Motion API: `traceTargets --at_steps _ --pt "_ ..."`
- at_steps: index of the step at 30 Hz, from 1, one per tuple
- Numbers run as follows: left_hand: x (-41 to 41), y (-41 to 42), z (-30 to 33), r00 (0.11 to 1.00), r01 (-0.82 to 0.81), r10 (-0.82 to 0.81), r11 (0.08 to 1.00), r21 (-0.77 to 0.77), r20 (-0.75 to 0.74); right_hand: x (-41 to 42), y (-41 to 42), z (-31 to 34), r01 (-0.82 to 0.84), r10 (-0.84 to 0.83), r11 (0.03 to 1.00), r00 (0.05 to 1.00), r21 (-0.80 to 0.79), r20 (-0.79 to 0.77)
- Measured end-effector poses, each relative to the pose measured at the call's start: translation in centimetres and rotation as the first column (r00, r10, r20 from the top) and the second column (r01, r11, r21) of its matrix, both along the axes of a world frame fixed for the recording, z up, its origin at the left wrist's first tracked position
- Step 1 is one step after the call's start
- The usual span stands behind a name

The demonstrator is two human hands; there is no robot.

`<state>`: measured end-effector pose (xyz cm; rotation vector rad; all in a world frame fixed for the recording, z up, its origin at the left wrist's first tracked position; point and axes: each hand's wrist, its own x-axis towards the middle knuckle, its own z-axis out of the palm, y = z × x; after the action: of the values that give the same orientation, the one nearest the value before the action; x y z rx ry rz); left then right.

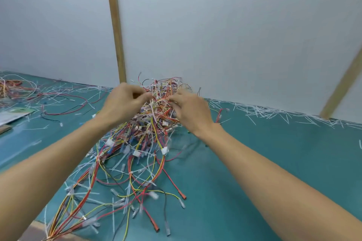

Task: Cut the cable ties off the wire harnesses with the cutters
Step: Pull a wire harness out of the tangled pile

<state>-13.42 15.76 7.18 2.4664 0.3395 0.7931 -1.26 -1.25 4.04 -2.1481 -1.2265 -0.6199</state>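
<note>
Nearest the camera, along the lower edge of the green tabletop [244, 172], loose harness ends trail out of the heap: red, yellow and black leads tipped with clear sleeves and small white connectors, many still bound by white cable ties [130, 173]. Farther in, both bare forearms reach forward to the tangled pile of wire harnesses [154, 121], which sits mid-table near the back wall. On the near left side of the pile, the left hand [123, 101] has its fingers curled, thumb and fingertips pinching a few strands at the top of the tangle; the right hand [189, 110] mirrors it on the other side, fingers bent and hooked into the wires. No cutters are visible in either hand or anywhere on the tabletop, so this looks like a sorting step, with one harness being teased out of the heap rather than a tie being cut. The next move probably calls for pulling a single bundle free without dragging the rest along, then finding the cutters and exposing a tie with room for the blades clear of the insulation. Beyond the pile, snipped white tie offcuts [260, 110] litter the tabletop along the pale wall [235, 25], a wooden post [115, 25] rises behind the hands, and a second smaller wire tangle [11, 86] lies at far left.
</note>
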Motion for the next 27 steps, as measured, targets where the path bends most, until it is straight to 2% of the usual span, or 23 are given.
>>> traceTargets --at_steps 1,3,4,5,7,9,11,12,13,14,15,16,18,19,20,22,23,24,25,26,27 --pt "0.2 -0.4 0.5 0.998 -0.055 0.055 0.998 -0.018 0.022 -0.3 0.1 -0.1 0.015 -0.008 0.997 0.996 0.076 -0.085" --pt "0.7 -1.6 1.7 0.987 -0.099 0.125 0.966 -0.237 0.099 -1.2 0.1 0.1 0.092 0.051 0.931 0.925 0.353 -0.376" --pt "1.1 -2.8 2.4 0.978 -0.066 0.133 0.926 -0.372 0.159 -1.6 0.1 0.4 0.107 0.141 0.911 0.827 0.397 -0.544" --pt "1.6 -3.9 3.2 0.971 -0.006 0.111 0.897 -0.442 0.212 -1.9 0.2 0.7 0.064 0.227 0.929 0.678 0.365 -0.699" --pt "2.4 -6.0 4.5 0.980 0.123 -0.055 0.924 -0.362 0.193 -2.4 0.0 0.8 -0.070 0.373 0.925 0.350 0.373 -0.859" --pt "2.5 -6.9 5.5 0.979 0.201 -0.187 0.961 -0.192 0.085 -1.5 -0.9 0.7 -0.046 0.615 0.788 0.060 0.614 -0.786" --pt "1.9 -6.3 5.7 0.976 0.217 -0.216 0.975 -0.041 0.021 -0.4 -2.1 0.6 0.088 0.784 0.609 -0.215 0.788 -0.582" --pt "1.6 -6.0 5.4 0.973 0.229 -0.228 0.973 0.033 -0.029 0.0 -2.6 0.4 0.117 0.784 0.594 -0.308 0.796 -0.539" --pt "1.2 -5.9 4.8 0.956 0.280 -0.270 0.956 0.085 -0.114 0.2 -2.7 0.3 0.105 0.741 0.637 -0.354 0.763 -0.570" --pt "0.8 -6.1 4.1 0.925 0.349 -0.326 0.933 0.093 -0.197 0.3 -2.7 0.3 0.067 0.672 0.710 -0.365 0.701 -0.645" --pt "0.7 -6.1 3.3 0.902 0.388 -0.366 0.920 0.055 -0.230 0.2 -2.5 0.2 0.014 0.587 0.787 -0.324 0.616 -0.742" --pt "0.7 -6.1 2.6 0.910 0.375 -0.373 0.927 -0.026 -0.182 0.2 -2.4 0.2 -0.046 0.491 0.858 -0.218 0.511 -0.844" --pt "1.2 -4.9 1.4 0.962 0.273 -0.260 0.931 -0.243 0.083 0.5 -2.4 0.4 -0.066 0.313 0.949 0.092 0.307 -0.945" --pt "1.5 -4.1 0.7 0.971 0.204 -0.158 0.940 -0.274 0.181 0.8 -2.5 0.8 -0.034 0.280 0.960 0.186 0.279 -0.942" --pt "1.7 -3.2 -0.2 0.977 0.117 -0.074 0.969 -0.216 0.198 1.1 -2.6 1.4 -0.009 0.296 0.954 0.205 0.300 -0.933" --pt "2.0 -1.9 -2.3 0.997 -0.063 0.057 0.990 0.125 0.052 1.6 -3.1 3.1 0.027 0.442 0.895 0.094 0.446 -0.892" --pt "2.1 -1.5 -3.4 0.995 -0.086 0.099 0.945 0.317 -0.026 1.9 -3.3 3.9 0.071 0.551 0.832 -0.004 0.550 -0.834" --pt "2.3 -1.3 -4.2 0.990 -0.079 0.124 0.891 0.447 -0.072 1.9 -3.3 4.3 0.132 0.647 0.762 -0.108 0.634 -0.755" --pt "2.5 -1.1 -4.7 0.984 -0.090 0.156 0.851 0.518 -0.084 1.8 -3.3 4.3 0.173 0.702 0.712 -0.193 0.680 -0.686" --pt "2.9 -0.9 -4.7 0.980 -0.110 0.182 0.824 0.556 -0.076 1.6 -3.1 3.8 0.168 0.693 0.719 -0.231 0.674 -0.683" --pt "3.2 -0.5 -4.5 0.973 -0.122 0.210 0.813 0.569 -0.092 1.3 -2.9 2.8 0.111 0.611 0.790 -0.214 0.603 -0.762"
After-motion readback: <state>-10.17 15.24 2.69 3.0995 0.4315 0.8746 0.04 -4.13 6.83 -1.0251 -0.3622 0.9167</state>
